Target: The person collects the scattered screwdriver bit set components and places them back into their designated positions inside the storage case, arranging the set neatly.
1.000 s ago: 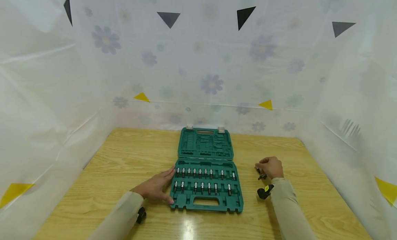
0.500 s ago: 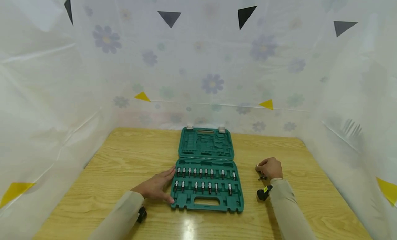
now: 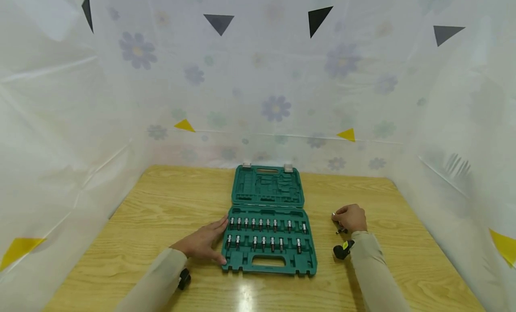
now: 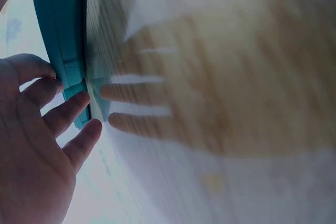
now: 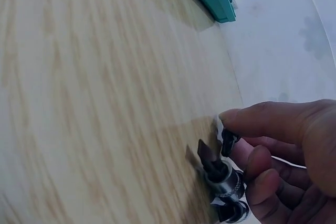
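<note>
A green socket case point(image 3: 238, 260) lies unfolded on the wooden table, with two rows of silver bit sockets point(image 3: 260, 225) in its near half. My left hand point(image 3: 201, 242) rests against the case's left edge; the left wrist view shows its spread fingers touching the green side point(image 4: 68, 51). Right of the case, my right hand point(image 3: 352, 218) pinches a small metal bit socket point(image 5: 228, 141) between thumb and fingers. Close under those fingers, more bit sockets point(image 5: 227, 182) lie on the table, partly hidden by the hand.
The case's lid half point(image 3: 250, 182) lies flat toward the back, its moulded slots facing up. Pale flowered sheeting point(image 3: 276, 79) stands behind and at both sides of the table point(image 3: 181, 186). A dark wrist camera point(image 3: 342, 251) hangs beside the right sleeve.
The right hand has tilted the small socket, and its silver end now shows beside the fingertips. The left hand and the case stay where they were.
</note>
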`<state>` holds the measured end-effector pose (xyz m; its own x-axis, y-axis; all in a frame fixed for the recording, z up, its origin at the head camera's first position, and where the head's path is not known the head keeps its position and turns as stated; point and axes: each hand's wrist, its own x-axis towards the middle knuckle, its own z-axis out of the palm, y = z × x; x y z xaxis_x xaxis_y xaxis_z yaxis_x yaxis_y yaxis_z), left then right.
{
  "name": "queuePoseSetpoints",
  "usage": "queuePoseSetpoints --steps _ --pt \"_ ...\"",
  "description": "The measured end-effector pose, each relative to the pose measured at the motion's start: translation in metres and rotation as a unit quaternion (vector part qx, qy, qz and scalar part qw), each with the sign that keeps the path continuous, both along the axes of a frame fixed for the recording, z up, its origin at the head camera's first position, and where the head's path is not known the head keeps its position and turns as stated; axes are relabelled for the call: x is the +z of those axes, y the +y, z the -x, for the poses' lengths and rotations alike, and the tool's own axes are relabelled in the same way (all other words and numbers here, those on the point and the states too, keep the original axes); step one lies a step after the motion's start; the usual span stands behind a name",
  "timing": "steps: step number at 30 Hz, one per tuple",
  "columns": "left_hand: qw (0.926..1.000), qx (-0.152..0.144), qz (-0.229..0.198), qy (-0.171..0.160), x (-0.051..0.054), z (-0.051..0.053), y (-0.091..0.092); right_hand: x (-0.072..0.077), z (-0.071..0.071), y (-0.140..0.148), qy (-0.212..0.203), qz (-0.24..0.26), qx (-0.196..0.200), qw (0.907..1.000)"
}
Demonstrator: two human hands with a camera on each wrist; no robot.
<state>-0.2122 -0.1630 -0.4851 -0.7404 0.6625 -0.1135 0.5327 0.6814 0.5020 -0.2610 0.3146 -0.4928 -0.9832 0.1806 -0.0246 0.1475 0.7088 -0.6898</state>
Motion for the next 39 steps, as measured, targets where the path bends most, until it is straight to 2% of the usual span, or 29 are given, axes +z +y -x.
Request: queuePoseSetpoints --steps 10,17,22,28,39 --pt "1.0000 0.002 0.000 -0.004 0.001 -0.001 0.000 0.001 -0.003 -0.003 0.012 0.029 -0.003 0.9995" --pt "1.0000 -0.001 0.002 -0.002 0.002 0.000 0.000 0.013 -0.006 -0.012 0.059 0.054 -0.004 0.9968" --pt "1.0000 -0.002 0.002 0.000 0.003 0.000 0.000 0.024 -0.006 -0.021 0.090 0.110 -0.010 0.9898" --pt "1.0000 -0.004 0.000 -0.002 0.002 0.001 0.000 0.033 -0.010 -0.038 0.104 0.172 -0.001 0.9797" --pt "1.0000 0.001 -0.002 -0.010 -0.001 0.001 0.000 0.030 -0.010 -0.068 0.091 0.254 0.006 0.9629"
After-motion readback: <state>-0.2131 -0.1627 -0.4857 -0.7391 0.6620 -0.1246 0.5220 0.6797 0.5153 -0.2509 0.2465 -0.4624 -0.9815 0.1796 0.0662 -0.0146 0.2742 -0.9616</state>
